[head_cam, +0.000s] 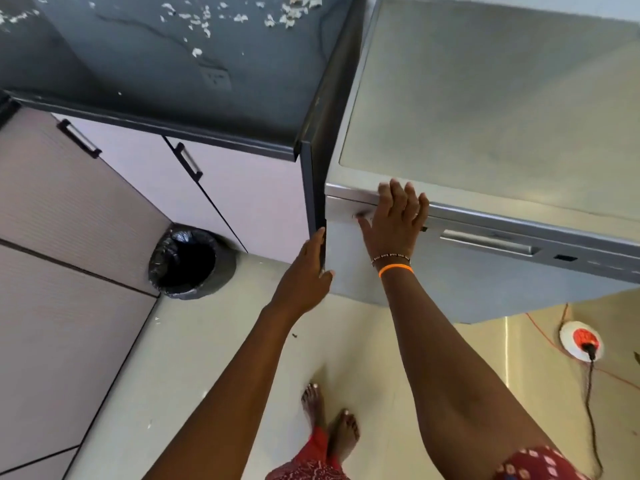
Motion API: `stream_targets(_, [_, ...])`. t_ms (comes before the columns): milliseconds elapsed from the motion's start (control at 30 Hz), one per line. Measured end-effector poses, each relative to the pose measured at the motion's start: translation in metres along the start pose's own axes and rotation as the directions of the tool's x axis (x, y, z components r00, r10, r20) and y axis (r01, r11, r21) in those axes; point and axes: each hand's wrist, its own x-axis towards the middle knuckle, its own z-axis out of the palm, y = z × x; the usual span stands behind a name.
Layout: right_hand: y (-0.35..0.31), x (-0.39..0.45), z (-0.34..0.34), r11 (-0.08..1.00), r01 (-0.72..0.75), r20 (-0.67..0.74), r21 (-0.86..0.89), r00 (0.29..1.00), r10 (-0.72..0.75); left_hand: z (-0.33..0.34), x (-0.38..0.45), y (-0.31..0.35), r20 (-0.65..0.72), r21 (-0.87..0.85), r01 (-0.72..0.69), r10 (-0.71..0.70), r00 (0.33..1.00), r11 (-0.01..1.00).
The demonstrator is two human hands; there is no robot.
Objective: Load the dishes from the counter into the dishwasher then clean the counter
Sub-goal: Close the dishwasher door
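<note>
hands (398, 216) on shut silver dishwasher (485, 98)

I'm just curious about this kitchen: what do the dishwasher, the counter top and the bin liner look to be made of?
Dishwasher: looks like brushed steel or silver-painted metal, matte grey with soft reflections. Counter top: dark, smooth slab, possibly stone or laminate; it shows a dull sheen and pale crumbs. Bin liner: thin black plastic, glossy and crinkled over the rim.
</note>
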Motion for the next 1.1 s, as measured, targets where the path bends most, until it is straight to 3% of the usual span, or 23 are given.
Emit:
stream_targets(533, [0.002,-0.003,0.009,0.998,0.049,-0.148,-0.031,0.988,-0.053,0.03,0.013,-0.009,-0.048,0.08,0.047,-0.043,0.998,0.996])
stream_targets(633, [-0.001,-0.007,0.005,1.0,0.023,-0.134,0.014,0.991,-0.021,0.034,0.009,-0.01,-0.108,0.119,-0.018,0.031,0.994,0.993])
stream_targets(767, [0.0,-0.025,-0.013,0.996,-0.004,-0.004,0.091,1.0,0.004,0.039,0.003,-0.009,-0.201,0.162,-0.091,0.123,0.972,0.983])
stream_targets(900, [0.002,-0.044,-0.029,0.989,-0.028,0.135,0.148,0.991,0.008,0.045,-0.003,-0.006,-0.208,0.21,-0.101,0.146,0.967,0.973])
stream_targets(1100, [0.012,-0.094,-0.037,0.965,-0.163,0.469,0.205,0.882,0.049,0.051,-0.011,-0.002,-0.176,0.262,-0.112,0.161,0.971,0.959])
